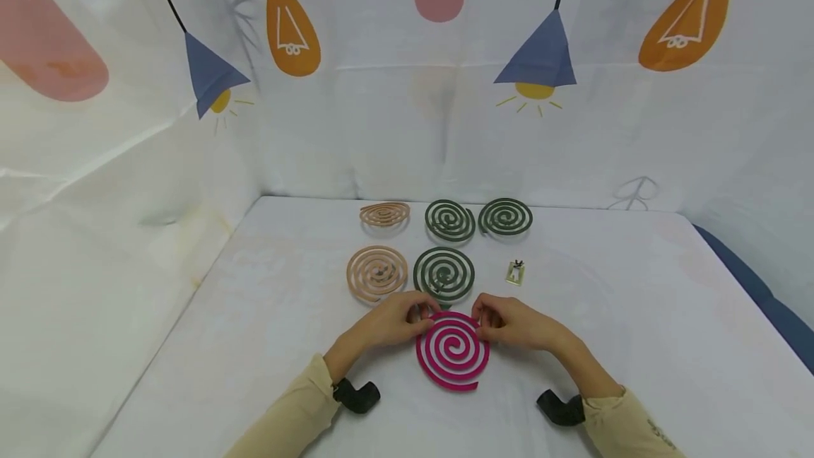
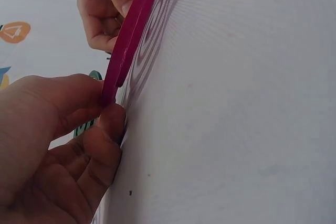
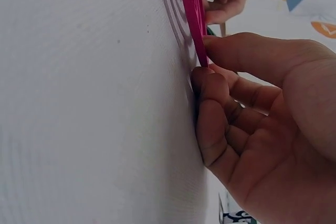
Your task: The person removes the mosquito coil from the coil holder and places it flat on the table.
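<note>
A magenta mosquito coil is held close over the white table, its shadow falling on the cloth in both wrist views. On its far left edge my left hand pinches the rim, thumb on top and fingertips below, as the left wrist view shows of the coil. Opposite, my right hand pinches the far right edge the same way; in the right wrist view its thumb lies on the coil's upper face. Just beyond the hands lies a dark green coil, with a tan coil left of it.
Along the table's back lie another tan coil and two more green coils, side by side. A small gold rectangular metal piece lies to the right. A printed white cloth hangs behind the table. Black devices sit at both wrists.
</note>
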Demonstrator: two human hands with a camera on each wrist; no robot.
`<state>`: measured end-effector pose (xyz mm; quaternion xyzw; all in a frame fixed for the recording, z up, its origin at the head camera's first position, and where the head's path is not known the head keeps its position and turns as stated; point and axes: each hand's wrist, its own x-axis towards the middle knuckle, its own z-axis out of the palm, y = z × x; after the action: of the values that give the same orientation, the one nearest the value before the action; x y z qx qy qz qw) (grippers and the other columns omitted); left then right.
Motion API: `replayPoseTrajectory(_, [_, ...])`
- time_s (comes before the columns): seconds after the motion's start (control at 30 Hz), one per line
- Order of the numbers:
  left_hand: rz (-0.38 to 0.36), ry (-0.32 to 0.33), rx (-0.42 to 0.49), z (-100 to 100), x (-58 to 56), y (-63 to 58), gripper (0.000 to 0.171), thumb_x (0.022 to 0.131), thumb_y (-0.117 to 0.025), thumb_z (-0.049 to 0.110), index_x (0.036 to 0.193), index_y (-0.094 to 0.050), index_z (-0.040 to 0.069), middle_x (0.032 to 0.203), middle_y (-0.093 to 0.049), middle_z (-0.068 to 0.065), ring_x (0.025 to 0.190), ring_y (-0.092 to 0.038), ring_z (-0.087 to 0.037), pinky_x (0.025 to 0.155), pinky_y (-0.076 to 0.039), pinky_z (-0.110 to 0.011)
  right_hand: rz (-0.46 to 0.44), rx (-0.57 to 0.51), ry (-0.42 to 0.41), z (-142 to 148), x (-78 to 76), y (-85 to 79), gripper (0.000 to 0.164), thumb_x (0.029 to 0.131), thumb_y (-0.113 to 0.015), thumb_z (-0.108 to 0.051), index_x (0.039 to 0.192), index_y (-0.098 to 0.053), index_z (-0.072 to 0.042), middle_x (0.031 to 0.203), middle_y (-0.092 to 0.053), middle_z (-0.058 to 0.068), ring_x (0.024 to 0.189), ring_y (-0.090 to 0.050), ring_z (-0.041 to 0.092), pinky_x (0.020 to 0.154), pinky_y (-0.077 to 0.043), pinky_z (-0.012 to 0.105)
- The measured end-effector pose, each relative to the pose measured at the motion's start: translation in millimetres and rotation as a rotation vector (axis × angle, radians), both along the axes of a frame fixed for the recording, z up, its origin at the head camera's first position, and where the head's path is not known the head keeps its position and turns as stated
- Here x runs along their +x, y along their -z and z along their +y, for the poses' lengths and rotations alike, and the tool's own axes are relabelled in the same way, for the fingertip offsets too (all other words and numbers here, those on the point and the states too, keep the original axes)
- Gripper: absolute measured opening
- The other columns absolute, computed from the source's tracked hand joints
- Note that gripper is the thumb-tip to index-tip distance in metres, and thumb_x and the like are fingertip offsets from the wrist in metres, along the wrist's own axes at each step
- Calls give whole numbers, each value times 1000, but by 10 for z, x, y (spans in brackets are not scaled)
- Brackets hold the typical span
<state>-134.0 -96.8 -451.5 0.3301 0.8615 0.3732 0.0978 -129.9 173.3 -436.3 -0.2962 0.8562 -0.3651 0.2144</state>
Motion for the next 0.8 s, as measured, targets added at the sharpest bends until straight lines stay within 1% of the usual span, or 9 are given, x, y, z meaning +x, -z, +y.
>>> replayPoseTrajectory(0.13, [10, 2, -8, -1, -35, -5, 19, 87, -67, 15, 106, -66, 15, 82, -60, 5, 64, -50, 1, 58, -44, -16, 19, -14, 5, -6, -8, -8, 21, 87, -67, -20, 102, -55, -11, 74, -53, -4, 68, -49, 5, 60, -46, 20])
replayPoseTrajectory(0.3, [35, 17, -18, 23, -61, -9, 20, 86, -68, 15, 105, -66, 14, 81, -60, 4, 63, -49, 2, 57, -43, -15, 36, -17, 20, 18, -10, -3, 21, 87, -68, -20, 101, -56, -11, 73, -52, -4, 68, -48, 4, 60, -45, 19])
replayPoseTrajectory(0.57, [71, 17, -21, 46, -18, 38, 21, 84, -70, 15, 105, -66, 15, 84, -60, 1, 64, -48, 1, 58, -42, -14, 22, -38, 10, 50, 16, 45, 20, 87, -67, -19, 101, -57, -10, 74, -52, -4, 66, -48, 3, 59, -44, 19])
replayPoseTrajectory(0.67, [55, 10, -20, 40, -2, 52, 22, 84, -70, 15, 105, -65, 16, 84, -60, 1, 64, -47, 2, 58, -42, -13, 19, -30, 4, 42, 20, 48, 19, 88, -67, -19, 102, -57, -11, 74, -52, -5, 66, -48, 2, 59, -45, 19])
replayPoseTrajectory(0.8, [29, -13, -23, 13, -6, 47, 21, 85, -70, 17, 105, -66, 18, 82, -59, 5, 64, -47, 3, 57, -43, -14, 25, -10, -4, 9, -13, 14, 18, 88, -66, -19, 102, -57, -13, 74, -52, -6, 66, -48, 2, 59, -45, 19])
